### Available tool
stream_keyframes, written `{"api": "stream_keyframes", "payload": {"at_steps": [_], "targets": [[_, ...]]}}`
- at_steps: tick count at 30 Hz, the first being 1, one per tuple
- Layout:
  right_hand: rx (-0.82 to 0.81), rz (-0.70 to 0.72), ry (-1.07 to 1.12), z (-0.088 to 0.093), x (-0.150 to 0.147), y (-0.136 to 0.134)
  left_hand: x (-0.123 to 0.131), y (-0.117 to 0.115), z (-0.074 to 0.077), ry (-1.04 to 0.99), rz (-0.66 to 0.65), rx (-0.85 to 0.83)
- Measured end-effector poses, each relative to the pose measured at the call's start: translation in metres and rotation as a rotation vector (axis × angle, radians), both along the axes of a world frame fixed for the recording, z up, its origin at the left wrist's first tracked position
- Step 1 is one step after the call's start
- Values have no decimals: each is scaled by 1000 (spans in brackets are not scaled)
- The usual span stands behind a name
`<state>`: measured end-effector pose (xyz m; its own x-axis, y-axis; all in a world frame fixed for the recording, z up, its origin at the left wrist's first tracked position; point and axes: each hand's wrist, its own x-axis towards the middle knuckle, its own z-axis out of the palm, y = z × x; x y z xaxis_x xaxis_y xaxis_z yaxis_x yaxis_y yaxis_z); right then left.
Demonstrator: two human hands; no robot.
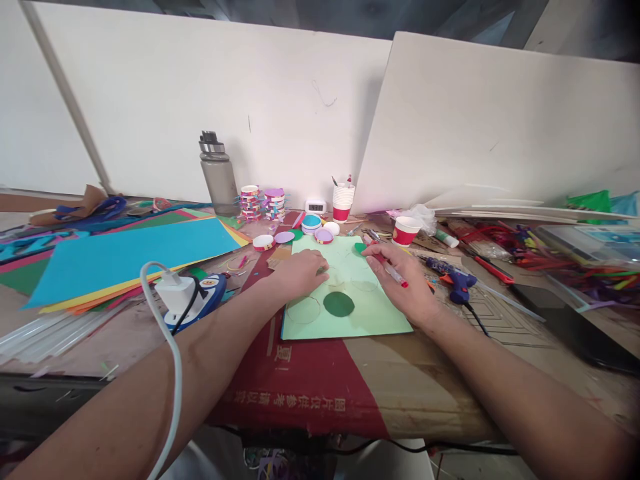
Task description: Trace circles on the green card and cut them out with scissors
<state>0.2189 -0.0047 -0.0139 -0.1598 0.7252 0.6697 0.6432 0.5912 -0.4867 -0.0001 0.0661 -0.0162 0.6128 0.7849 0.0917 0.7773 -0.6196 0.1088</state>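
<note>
A light green sheet of paper [370, 321] lies in front of me, with pencil-thin circle outlines and a dark green paper disc [339, 304] on it. My left hand [303, 272] rests on the sheet's left part, fingers curled together; a small dark green bit shows at the fingertips, too small to name. A pen with a red end [397, 274] is held in my right hand [407, 280] over the sheet's right side. Just beyond the right fingertips is another green disc [359, 248]; whether they touch it is unclear.
Coloured paper sheets [135, 253] and a charger on a power strip [185, 300] lie left. Behind stand a bottle [219, 177], cup stacks [343, 200] and a small clock [315, 207]. Right are a paper cup [407, 231], a glue gun [459, 285] and a dark phone-like slab [575, 323].
</note>
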Motion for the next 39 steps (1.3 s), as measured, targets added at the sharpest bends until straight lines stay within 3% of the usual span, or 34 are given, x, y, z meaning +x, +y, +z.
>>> {"api": "stream_keyframes", "payload": {"at_steps": [5, 9, 13, 17, 26, 33, 39], "targets": [[14, -19, 3, 1, 2, 1, 1, 0, -1, -34, -5, -12], [30, -46, 19, 1, 6, 4, 3, -4, 8, -166, -48, -17], [43, -55, 30, 1, 8, 5, 3, -9, 19, -225, -220, -122], [40, -48, 29, 3, 7, 3, 2, -10, 20, -182, -404, -293], [10, -45, 26, 5, 5, 1, 9, -11, 14, -193, -418, -285], [29, -33, 47, 3, 14, 9, 6, -12, 21, -149, -399, -279], [3, -126, -184, -2, 27, 22, 4, -17, 28, -127, -432, -329]]}}
